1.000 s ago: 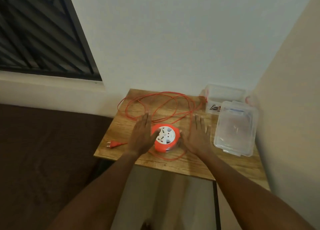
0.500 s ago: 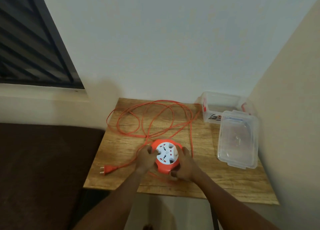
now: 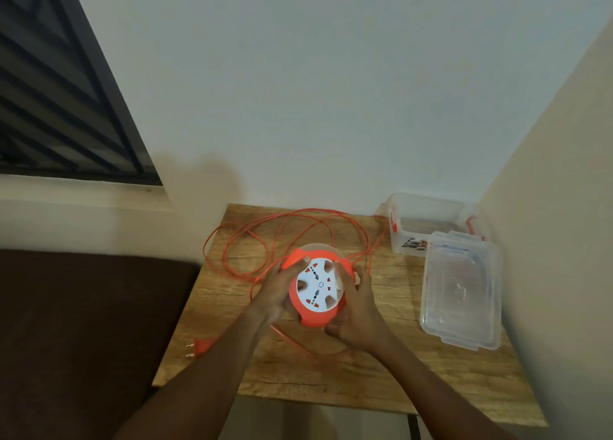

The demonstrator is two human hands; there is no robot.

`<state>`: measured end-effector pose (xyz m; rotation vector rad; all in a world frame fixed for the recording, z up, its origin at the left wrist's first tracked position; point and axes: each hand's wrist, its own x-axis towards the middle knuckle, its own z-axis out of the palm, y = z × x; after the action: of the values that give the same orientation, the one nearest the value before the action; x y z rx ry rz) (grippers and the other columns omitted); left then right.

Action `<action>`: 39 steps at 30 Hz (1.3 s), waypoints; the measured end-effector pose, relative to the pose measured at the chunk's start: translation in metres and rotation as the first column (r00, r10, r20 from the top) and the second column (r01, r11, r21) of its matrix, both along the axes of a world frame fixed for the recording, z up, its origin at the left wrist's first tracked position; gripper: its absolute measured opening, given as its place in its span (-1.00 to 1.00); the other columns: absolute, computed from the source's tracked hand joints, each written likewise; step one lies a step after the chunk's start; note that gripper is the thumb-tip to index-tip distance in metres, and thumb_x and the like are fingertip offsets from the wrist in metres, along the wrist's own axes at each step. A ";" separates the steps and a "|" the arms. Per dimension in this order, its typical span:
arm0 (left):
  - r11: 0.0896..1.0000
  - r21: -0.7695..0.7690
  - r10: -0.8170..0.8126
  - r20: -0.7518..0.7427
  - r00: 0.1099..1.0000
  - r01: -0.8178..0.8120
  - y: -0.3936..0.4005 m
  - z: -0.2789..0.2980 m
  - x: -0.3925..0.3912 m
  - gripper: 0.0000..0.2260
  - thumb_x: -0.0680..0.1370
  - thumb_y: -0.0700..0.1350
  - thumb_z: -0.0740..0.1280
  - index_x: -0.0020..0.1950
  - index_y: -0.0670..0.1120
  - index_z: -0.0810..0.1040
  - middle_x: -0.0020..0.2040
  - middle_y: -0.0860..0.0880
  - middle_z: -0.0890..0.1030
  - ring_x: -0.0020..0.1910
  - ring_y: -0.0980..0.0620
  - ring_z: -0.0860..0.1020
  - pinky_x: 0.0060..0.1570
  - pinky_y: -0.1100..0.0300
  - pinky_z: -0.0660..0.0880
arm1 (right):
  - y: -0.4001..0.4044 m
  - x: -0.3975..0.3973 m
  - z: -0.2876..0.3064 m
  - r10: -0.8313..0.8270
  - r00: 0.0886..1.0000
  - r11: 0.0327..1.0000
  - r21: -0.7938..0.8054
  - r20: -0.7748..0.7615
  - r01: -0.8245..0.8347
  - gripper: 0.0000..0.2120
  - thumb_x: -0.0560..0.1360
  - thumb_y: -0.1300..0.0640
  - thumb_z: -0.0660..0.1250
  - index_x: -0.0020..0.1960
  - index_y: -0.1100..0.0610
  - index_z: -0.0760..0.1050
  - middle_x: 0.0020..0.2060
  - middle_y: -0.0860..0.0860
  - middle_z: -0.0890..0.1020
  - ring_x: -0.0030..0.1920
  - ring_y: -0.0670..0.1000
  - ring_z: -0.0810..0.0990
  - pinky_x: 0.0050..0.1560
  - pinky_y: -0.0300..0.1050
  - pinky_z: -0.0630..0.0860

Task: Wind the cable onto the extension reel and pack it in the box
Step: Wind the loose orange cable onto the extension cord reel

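Observation:
An orange extension reel (image 3: 316,288) with a white socket face is lifted off the wooden table (image 3: 348,376), face tilted toward me. My left hand (image 3: 277,288) grips its left side with fingertips on the white face. My right hand (image 3: 356,310) holds its right and lower edge. The orange cable (image 3: 265,237) lies in loose loops on the table behind the reel and runs under my arms to the plug (image 3: 199,348) at the table's left front edge. A clear plastic box (image 3: 428,222) stands at the back right corner.
The box's clear lid (image 3: 461,290) lies flat on the table in front of the box, against the right wall. A dark brown surface (image 3: 83,323) borders the table on the left. A window (image 3: 56,91) sits in the wall at upper left.
Both hands went from lying flat beside the reel to gripping it, and have lifted it off the table toward me. The cable loops stay spread out behind.

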<state>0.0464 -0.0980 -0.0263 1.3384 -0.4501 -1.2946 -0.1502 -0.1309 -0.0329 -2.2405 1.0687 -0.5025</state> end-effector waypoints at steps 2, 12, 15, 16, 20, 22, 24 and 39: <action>1.000 -0.024 -0.009 -0.022 1.000 0.008 -0.009 0.012 0.003 -0.76 0.54 -0.06 0.50 0.18 -0.10 0.64 0.05 -0.18 0.73 -0.04 -0.14 0.71 -0.04 -0.07 0.65 | -0.005 -0.003 0.011 0.033 0.999 0.997 -0.069 -0.038 -0.035 0.14 0.16 -0.11 0.58 0.51 -0.26 -0.08 0.49 0.01 -0.11 0.45 0.14 0.16 0.30 0.00 0.44; 0.979 -0.125 -0.157 0.053 0.986 0.162 -0.040 0.062 0.022 -0.57 0.54 -0.01 0.45 0.28 -0.28 0.61 0.19 -0.34 0.65 0.08 -0.28 0.62 0.14 -0.20 0.57 | -0.026 -0.007 0.068 0.140 0.851 0.704 -0.554 -0.506 -0.445 -0.17 0.27 0.30 0.41 0.43 -0.20 0.25 0.47 0.23 0.20 0.41 0.34 0.18 0.19 0.25 0.38; 0.970 -0.133 -0.196 0.064 0.978 0.203 -0.044 0.070 0.023 -0.64 0.47 0.01 0.49 0.18 -0.17 0.67 0.09 -0.24 0.70 -0.06 -0.15 0.67 -0.10 0.00 0.64 | -0.037 0.002 0.094 0.150 0.796 0.619 -0.572 -0.587 -0.539 -0.26 0.28 0.23 0.46 0.36 -0.19 0.33 0.35 0.21 0.36 0.32 0.29 0.31 0.16 0.22 0.42; 0.968 -0.132 -0.206 0.064 0.976 0.213 -0.045 0.072 0.024 -0.63 0.47 0.01 0.49 0.20 -0.16 0.67 0.09 -0.23 0.70 -0.06 -0.15 0.68 -0.11 0.00 0.65 | -0.041 0.006 0.102 0.149 0.777 0.608 -0.563 -0.612 -0.560 -0.30 0.32 0.19 0.46 0.37 -0.19 0.32 0.32 0.19 0.39 0.29 0.28 0.34 0.15 0.21 0.44; 0.957 -0.157 -0.231 0.099 0.968 0.245 -0.050 0.083 0.029 -0.48 0.50 0.01 0.48 0.35 -0.27 0.57 0.18 -0.33 0.66 0.01 -0.21 0.67 0.01 -0.09 0.64 | -0.048 0.020 0.128 0.102 0.739 0.594 -0.555 -0.666 -0.582 -0.34 0.39 0.11 0.46 0.40 -0.14 0.27 0.18 0.20 0.45 0.15 0.26 0.40 0.04 0.17 0.49; 0.952 -0.173 -0.235 0.123 0.964 0.254 -0.052 0.089 0.031 -0.47 0.51 0.01 0.50 0.37 -0.26 0.55 0.25 -0.37 0.63 0.10 -0.30 0.64 0.15 -0.20 0.59 | -0.046 0.028 0.138 0.050 0.745 0.597 -0.578 -0.665 -0.556 -0.29 0.36 0.05 0.50 0.41 -0.08 0.25 0.12 0.22 0.48 0.09 0.25 0.44 -0.03 0.12 0.51; 0.949 -0.183 -0.235 0.137 0.962 0.258 -0.055 0.096 0.031 -0.47 0.49 0.04 0.51 0.36 -0.22 0.57 0.25 -0.34 0.65 0.11 -0.30 0.66 0.16 -0.21 0.60 | -0.044 0.035 0.147 0.016 0.758 0.609 -0.595 -0.652 -0.525 -0.31 0.36 0.01 0.50 0.39 -0.03 0.26 0.11 0.23 0.48 0.07 0.24 0.45 -0.06 0.10 0.51; 0.955 -0.252 -0.142 0.073 0.987 0.156 -0.052 0.111 0.029 -0.76 0.63 -0.06 0.35 0.25 -0.10 0.64 0.05 -0.17 0.76 -0.08 -0.17 0.75 -0.15 -0.05 0.72 | -0.048 0.043 0.144 -0.011 0.762 0.701 -0.548 -0.648 -0.456 -0.32 0.49 -0.03 0.40 0.49 -0.07 0.12 0.15 0.29 0.52 0.08 0.28 0.54 -0.04 0.12 0.55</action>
<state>0.0759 -0.1498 0.0845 1.1401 -0.7435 -1.2759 -0.1071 -0.1785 0.1110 -3.3209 0.9309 -0.0049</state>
